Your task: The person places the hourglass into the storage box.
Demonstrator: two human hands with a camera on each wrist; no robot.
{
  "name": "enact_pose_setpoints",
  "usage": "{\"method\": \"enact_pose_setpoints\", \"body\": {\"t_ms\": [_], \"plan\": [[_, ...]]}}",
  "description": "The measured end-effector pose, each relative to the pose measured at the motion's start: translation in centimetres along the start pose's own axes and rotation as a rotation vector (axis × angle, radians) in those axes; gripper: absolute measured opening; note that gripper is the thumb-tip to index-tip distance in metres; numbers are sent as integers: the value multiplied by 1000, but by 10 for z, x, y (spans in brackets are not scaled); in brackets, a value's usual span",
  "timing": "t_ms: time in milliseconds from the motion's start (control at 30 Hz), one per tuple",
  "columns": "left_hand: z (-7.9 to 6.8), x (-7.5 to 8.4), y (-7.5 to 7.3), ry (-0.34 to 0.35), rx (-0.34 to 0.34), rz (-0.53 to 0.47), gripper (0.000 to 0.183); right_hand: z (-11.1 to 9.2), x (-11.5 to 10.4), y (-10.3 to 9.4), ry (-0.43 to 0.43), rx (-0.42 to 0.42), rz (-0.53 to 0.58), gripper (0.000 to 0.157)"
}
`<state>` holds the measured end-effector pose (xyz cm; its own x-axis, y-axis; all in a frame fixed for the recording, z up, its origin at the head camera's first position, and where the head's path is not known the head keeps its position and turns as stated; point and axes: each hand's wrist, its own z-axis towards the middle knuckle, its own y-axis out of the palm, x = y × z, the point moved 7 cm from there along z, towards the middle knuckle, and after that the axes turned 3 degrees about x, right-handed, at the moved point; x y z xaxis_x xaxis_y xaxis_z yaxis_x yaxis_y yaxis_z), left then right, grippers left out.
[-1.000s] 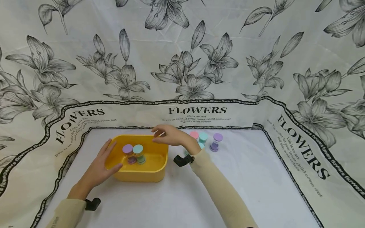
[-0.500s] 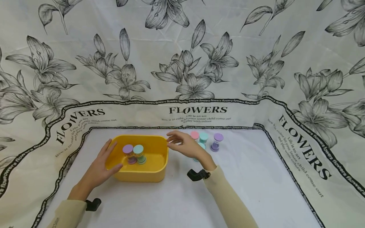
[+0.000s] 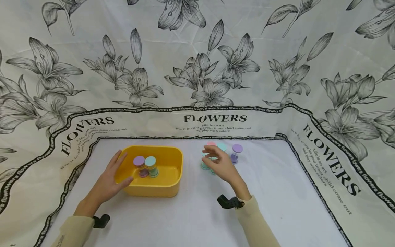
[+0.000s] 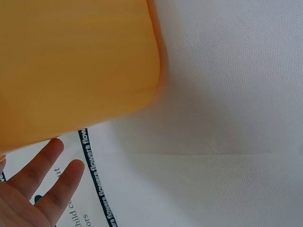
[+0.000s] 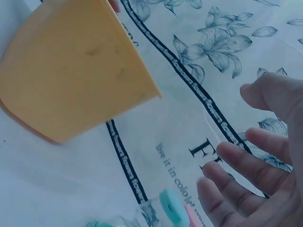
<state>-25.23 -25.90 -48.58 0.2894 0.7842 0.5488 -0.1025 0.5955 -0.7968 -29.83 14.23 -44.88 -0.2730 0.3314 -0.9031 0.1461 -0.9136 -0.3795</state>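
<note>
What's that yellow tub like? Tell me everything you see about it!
The tub is yellow, smooth and shiny, like plastic, with rounded corners. It has no lid on and stands upright on the white cloth. A purple-capped timer and a mint-capped timer stand inside, near its middle. The left grip is spread round its left end, seemingly touching it. The right wrist view shows faint dark marks on its side.

The yellow tub (image 3: 151, 191) looks like smooth plastic. The hourglasses (image 3: 151, 165) have clear, glassy bodies. The white cloth (image 3: 191, 216) looks matt, finely woven.
</note>
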Motion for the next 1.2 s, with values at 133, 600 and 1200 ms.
{"method": "enact_pose_setpoints", "body": {"t_ms": [133, 600, 1200], "plan": [[0, 0, 0, -4, 2, 1, 92, -9, 10, -14, 8, 78, -21, 49], [1, 3, 1, -5, 7, 6, 93, -42, -8, -34, -4, 195, -51, 36], [0, 0, 1, 2, 10, -26, 92, -41, 34, -42, 118, 397, 42, 42]]}}
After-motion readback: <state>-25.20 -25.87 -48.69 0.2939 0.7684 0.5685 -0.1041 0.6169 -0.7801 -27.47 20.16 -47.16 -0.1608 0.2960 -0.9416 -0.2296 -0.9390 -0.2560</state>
